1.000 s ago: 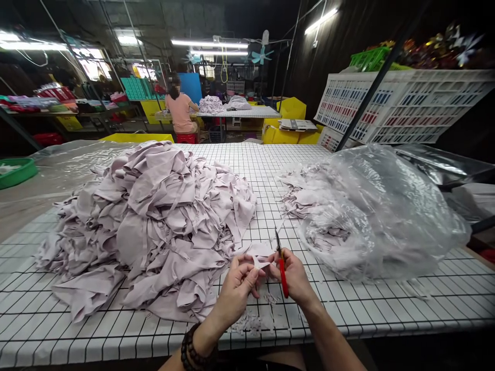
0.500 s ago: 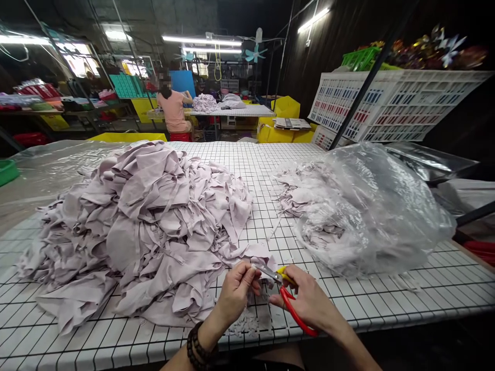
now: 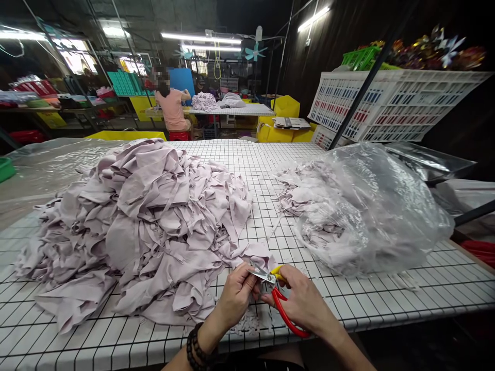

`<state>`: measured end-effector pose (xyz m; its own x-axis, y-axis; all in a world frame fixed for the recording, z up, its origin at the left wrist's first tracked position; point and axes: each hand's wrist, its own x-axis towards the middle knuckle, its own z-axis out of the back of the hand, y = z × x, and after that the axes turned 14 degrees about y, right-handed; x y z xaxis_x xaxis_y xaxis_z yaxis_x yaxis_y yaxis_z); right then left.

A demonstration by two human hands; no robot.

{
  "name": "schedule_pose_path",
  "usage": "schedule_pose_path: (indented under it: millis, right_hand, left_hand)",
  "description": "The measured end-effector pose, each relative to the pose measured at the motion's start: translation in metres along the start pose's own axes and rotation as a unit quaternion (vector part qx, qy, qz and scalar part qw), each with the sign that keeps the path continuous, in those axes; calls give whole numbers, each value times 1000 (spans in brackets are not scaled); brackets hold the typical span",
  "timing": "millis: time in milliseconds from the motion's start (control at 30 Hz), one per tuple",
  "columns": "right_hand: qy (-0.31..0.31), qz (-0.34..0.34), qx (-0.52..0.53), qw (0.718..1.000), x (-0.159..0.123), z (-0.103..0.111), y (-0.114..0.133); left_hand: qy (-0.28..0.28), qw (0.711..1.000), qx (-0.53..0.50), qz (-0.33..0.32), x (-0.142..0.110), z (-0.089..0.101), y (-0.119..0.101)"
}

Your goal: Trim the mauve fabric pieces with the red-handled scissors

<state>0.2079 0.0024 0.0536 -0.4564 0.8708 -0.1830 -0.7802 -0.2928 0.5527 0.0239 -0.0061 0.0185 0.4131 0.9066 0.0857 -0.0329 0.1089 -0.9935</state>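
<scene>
My right hand (image 3: 303, 301) is wrapped round a pair of scissors (image 3: 286, 320) with one red and one yellow handle. The blades are parted and point left, right at the fingertips of my left hand (image 3: 235, 292). That hand is closed in a pinch on a pale lilac fabric piece (image 3: 257, 251); the exact spot it grips is mostly hidden by the fingers. Left of both hands rises a large heap of the same fabric pieces (image 3: 154, 206). Small scraps (image 3: 247, 322) lie on the table below my hands.
A clear plastic bag (image 3: 386, 206) with more lilac fabric lies at right on the checked tablecloth (image 3: 259, 175). White crates (image 3: 394, 103) stand behind it. A dark pole (image 3: 363, 77) slants upward there. Farther back, a person (image 3: 172, 108) sits at another table.
The scissors and my right hand have shifted slightly left, toward my left fingertips. The blades now show wider apart. My left hand has stayed nearly in place.
</scene>
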Motion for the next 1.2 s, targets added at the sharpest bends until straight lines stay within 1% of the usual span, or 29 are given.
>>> schedule_pose_path:
  millis: [100, 233, 367, 533, 667, 733, 767, 800, 833, 867, 933, 967, 1000, 1033, 1067, 1100, 1133, 1167, 1200]
  right_hand:
    - [9, -4, -12, 1000, 1, 0, 1]
    - [18, -18, -24, 999, 1, 1, 2]
    - [7, -25, -32, 999, 1, -2, -2]
    - [-12, -13, -32, 999, 2, -10, -9]
    - [-22, 13, -3, 1000, 3, -13, -11]
    - [-11, 20, 42, 999, 3, -12, -14]
    - [2, 16, 81, 997, 3, -12, -16]
    - [21, 4, 136, 991, 4, -13, -19]
    - [45, -12, 204, 978, 5, -13, -22]
    - [72, -32, 279, 957, 6, -14, -25]
    - [121, -75, 415, 899, 10, -19, -30]
    - [138, -92, 464, 870, 13, -23, -32]
    - [149, -102, 498, 848, 15, -27, -33]
    - [154, -106, 517, 835, 18, -31, -33]
    - [152, -106, 527, 830, 20, -36, -34]
    - [144, -102, 529, 830, 22, -39, -36]
    - [132, -98, 527, 834, 23, -42, -38]
    - [116, -97, 518, 842, 24, -44, -41]
    - [100, -99, 501, 854, 25, -44, -45]
  left_hand:
    - [0, 1000, -5, 3, -1, 0, 2]
    - [10, 999, -44, 14, -1, 0, 3]
    - [12, 998, -64, 24, -1, -1, 2]
    - [16, 995, -94, 38, 0, -2, 0]
    - [13, 992, -118, 39, 0, -2, 3]
    - [13, 992, -119, 42, -1, 0, 4]
    - [14, 992, -115, 43, -2, 0, 5]
    - [16, 993, -106, 43, -2, 0, 5]
    - [16, 995, -92, 42, -3, 0, 4]
    - [16, 997, -71, 37, -4, -1, 3]
    - [23, 999, -9, 22, -8, -7, -1]
    - [38, 999, 25, 11, -11, -11, -4]
    - [63, 996, 57, -1, -14, -15, -8]
    - [93, 992, 87, -10, -18, -19, -12]
    - [125, 986, 113, -16, -23, -23, -17]
    - [150, 979, 137, -16, -27, -25, -21]
    - [164, 974, 157, -9, -32, -25, -24]
    - [161, 972, 172, 5, -37, -22, -25]
    - [142, 973, 181, 22, -40, -18, -25]
